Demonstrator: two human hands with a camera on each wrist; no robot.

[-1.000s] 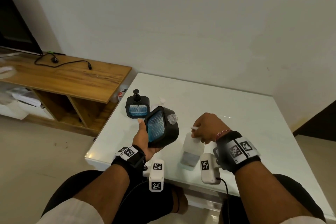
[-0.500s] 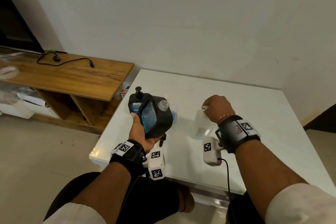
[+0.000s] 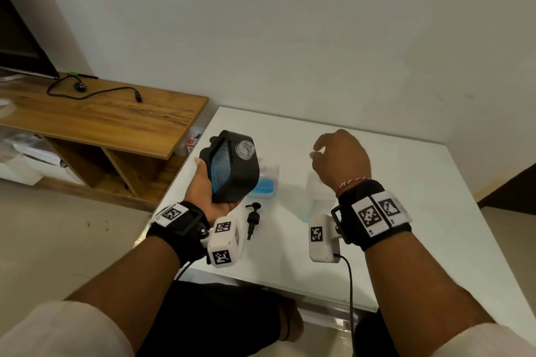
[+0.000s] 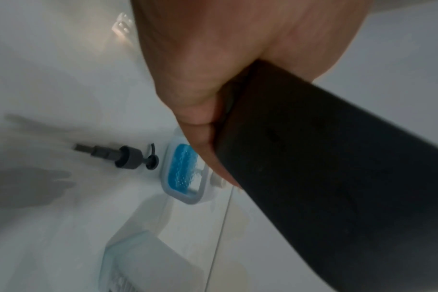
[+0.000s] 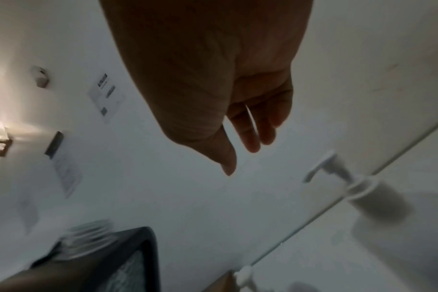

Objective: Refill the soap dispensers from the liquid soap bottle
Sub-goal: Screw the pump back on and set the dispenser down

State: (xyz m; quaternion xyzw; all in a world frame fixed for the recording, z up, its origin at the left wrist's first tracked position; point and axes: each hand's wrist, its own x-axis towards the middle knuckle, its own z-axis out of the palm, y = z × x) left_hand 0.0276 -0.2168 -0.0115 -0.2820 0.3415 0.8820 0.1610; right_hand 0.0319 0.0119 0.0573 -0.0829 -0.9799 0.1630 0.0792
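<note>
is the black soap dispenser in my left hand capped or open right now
Open. The black dispenser in your left hand shows a bare threaded clear neck on top, and a black pump lies loose on the white table.

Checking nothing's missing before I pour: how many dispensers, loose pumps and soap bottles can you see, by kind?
Dispensers: 2, the black dispenser and the white dispenser; a dark shape behind could be a third.
Loose pumps: 1, the black pump.
Soap bottles: 1, the soap bottle.
Total: 4.

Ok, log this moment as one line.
left hand grips black dispenser, neck open | right hand empty above soap bottle | black pump on table
</note>
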